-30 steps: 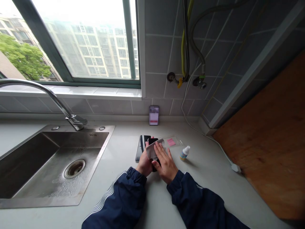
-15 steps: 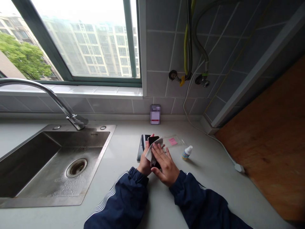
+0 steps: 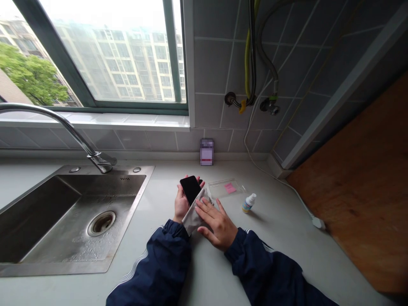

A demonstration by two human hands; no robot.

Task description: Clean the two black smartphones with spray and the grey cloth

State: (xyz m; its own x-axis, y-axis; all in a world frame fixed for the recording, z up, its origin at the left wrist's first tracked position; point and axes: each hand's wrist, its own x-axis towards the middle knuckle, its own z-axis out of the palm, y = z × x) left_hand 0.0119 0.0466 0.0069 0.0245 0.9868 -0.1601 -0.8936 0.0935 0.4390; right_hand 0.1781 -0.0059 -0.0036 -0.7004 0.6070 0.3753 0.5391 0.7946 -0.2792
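Observation:
My left hand (image 3: 181, 206) is wrapped round a black smartphone (image 3: 190, 188), its dark screen tilted up toward me. A light grey cloth (image 3: 193, 217) covers the phone's lower right side. My right hand (image 3: 218, 223) holds this cloth under long, nearly straight fingers, with the thumb toward the left wrist. Fingertips of the left hand show beyond the phone's top edge. Right of the hands lies a clear plastic case (image 3: 219, 186) with a pink slip (image 3: 230, 188) on it. A small white-capped spray bottle (image 3: 248, 203) stands nearby.
A steel sink (image 3: 119, 250) with a curved tap (image 3: 68, 125) takes up the left side. Against the back wall leans a card-sized device with a blurred face (image 3: 206, 152). A white cable (image 3: 277, 179) runs down to a plug (image 3: 318, 222) near the wooden panel (image 3: 360, 204).
The left hand and phone have shifted left, uncovering more of the screen. The cloth has slid down toward the left wrist. The dark flat device on the counter is now mostly hidden.

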